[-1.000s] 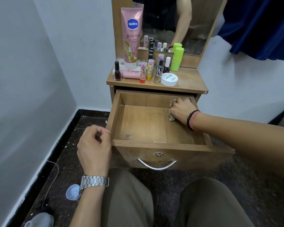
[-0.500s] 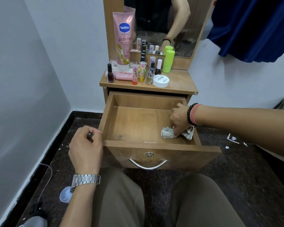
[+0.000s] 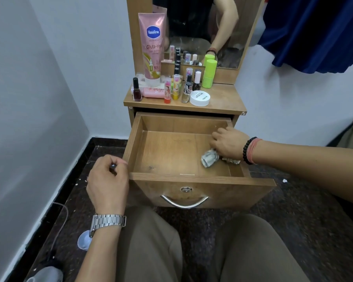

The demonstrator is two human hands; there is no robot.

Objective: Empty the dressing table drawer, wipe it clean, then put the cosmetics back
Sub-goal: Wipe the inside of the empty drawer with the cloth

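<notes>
Your right hand (image 3: 228,143) has dragged the cloth (image 3: 209,158) from the drawer's (image 3: 171,153) back corner to its front right, fingers curled round it, so wiping is well along. Your left hand (image 3: 108,180), loosely fisted, holds nothing visible. Beyond both hands, the cosmetics (image 3: 171,86) wait on the table (image 3: 224,96) (mirror behind).

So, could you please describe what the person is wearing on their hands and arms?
The left hand has a silver metal link watch at the wrist. The right hand has a black beaded bracelet and a pink band side by side at the wrist. Both forearms are bare; no sleeves show.
</notes>
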